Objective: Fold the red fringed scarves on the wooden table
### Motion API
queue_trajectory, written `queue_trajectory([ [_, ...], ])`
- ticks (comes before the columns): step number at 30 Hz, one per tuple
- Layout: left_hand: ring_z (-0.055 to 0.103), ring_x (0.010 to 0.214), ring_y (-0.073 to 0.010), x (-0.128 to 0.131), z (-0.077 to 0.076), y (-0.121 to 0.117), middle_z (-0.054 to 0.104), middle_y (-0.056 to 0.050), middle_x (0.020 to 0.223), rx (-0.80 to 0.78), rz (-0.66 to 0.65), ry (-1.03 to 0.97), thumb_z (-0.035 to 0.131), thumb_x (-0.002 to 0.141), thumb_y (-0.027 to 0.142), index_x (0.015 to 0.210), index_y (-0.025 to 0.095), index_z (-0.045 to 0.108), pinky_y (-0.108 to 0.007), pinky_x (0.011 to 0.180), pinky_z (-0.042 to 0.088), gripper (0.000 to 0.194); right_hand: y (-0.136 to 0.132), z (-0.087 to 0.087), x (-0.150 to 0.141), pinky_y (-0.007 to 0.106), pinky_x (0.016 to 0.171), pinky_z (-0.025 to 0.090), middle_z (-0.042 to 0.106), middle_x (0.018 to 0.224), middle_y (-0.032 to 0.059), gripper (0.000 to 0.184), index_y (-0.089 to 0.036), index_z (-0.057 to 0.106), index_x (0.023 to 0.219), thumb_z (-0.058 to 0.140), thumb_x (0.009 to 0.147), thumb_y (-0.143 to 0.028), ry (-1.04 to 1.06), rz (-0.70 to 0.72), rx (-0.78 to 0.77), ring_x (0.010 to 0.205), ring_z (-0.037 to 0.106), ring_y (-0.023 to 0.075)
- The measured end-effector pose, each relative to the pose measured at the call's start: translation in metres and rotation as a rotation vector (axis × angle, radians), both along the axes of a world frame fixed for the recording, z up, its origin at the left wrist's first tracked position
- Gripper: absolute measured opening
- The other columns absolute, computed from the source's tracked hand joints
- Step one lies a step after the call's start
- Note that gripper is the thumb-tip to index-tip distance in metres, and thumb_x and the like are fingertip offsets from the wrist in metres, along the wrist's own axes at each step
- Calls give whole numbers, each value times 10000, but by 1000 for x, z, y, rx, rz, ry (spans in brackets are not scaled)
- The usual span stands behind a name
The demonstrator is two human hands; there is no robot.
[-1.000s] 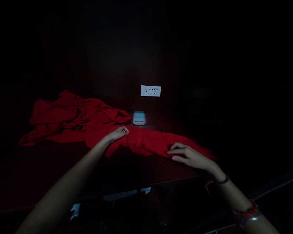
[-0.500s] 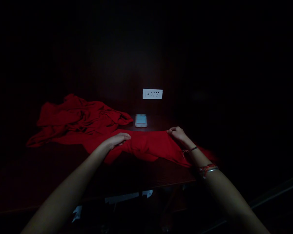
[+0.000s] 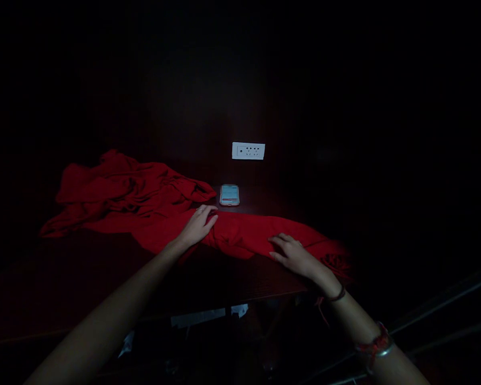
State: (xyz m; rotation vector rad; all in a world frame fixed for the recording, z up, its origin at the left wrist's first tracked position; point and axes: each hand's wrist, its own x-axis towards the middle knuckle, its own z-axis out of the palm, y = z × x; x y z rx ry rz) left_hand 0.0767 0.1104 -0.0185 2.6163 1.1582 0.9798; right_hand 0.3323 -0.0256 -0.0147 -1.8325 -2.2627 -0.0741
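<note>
A red cloth (image 3: 240, 232) stretches across a dark wooden table, bunched into a crumpled heap at its left and gathered in folds at its right end. My left hand (image 3: 198, 225) rests on the cloth near its middle, fingers reaching to its far edge and thumb apart. Over the near edge, farther right, my right hand (image 3: 294, 255) lies with its fingers spread, touching the fabric. Neither hand grips it. Dim light hides what kind of garment or sheet this is.
Just beyond the cloth lies a phone (image 3: 229, 194) with its screen lit. A white wall socket (image 3: 248, 151) sits above it. The table's front edge (image 3: 264, 295) runs across the lower view, with pale paper-like scraps (image 3: 200, 317) below. Darkness covers the surroundings.
My right hand has let go of the cloth's far edge and come down toward the near edge. The left hand has moved slightly farther out, its fingers loosened. The right part of the cloth lies flatter.
</note>
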Motion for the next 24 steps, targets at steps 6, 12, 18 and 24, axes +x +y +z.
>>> queue_trajectory([
  [6,121,1231,-232,-14,-8,0,165,-25,1361,-246,-186,427,233,827,449,1267,263,259,-418,965,165,478,-17,-18,-1,621,868,118,209,1350,27,541,-342,244,1265,223,774,-570,-58,-64,-127,1208,116,340],
  [12,119,1235,-190,-33,-14,1,160,-20,1361,-174,-167,421,200,833,466,1284,249,227,-362,978,168,501,-23,-1,7,626,865,101,136,1371,0,556,-409,189,1259,237,743,-612,-26,-73,-277,1210,70,361],
  [18,176,1222,-192,-58,-12,11,186,-23,1353,-175,-137,441,213,829,432,1274,240,261,-367,976,174,487,-45,3,37,529,914,156,387,1245,78,472,-272,337,1229,387,780,-409,-30,-138,-52,1159,284,259],
  [24,208,1212,-192,-101,-14,21,220,-9,1340,-155,-91,437,237,822,397,1264,230,291,-355,972,199,475,-37,14,38,344,901,231,548,933,64,290,-199,531,1020,386,773,-152,-194,-53,130,902,465,167],
])
